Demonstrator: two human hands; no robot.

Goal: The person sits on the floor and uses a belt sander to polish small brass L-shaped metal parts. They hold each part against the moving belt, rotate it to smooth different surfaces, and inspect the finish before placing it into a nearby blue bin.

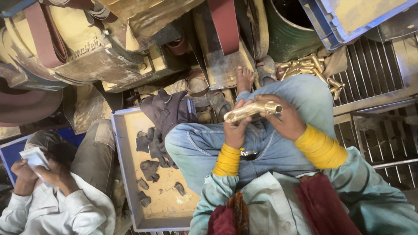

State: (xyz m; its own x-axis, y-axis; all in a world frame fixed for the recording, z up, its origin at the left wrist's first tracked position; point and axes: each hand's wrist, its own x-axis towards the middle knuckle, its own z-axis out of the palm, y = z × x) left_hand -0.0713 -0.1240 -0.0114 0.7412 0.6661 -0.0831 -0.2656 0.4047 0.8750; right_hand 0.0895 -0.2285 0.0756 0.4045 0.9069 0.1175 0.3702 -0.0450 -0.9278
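A shiny brass tube-shaped fitting lies level above the person's blue-jeaned lap, gripped by 2 hands. The left hand has its fingers curled shut around the left end; the right hand wraps closed over the right end. Far right, a heap of similar brass pieces rests on a metal grate. Left, a shallow dusty grey tray holds dark rag scraps.

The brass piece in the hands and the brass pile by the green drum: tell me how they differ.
The brass piece is single, held over the lap by the left hand and right hand; the brass pile is many pieces lying loose and untouched. The held piece looks bigger, being nearer the camera. Both are shiny yellow metal.
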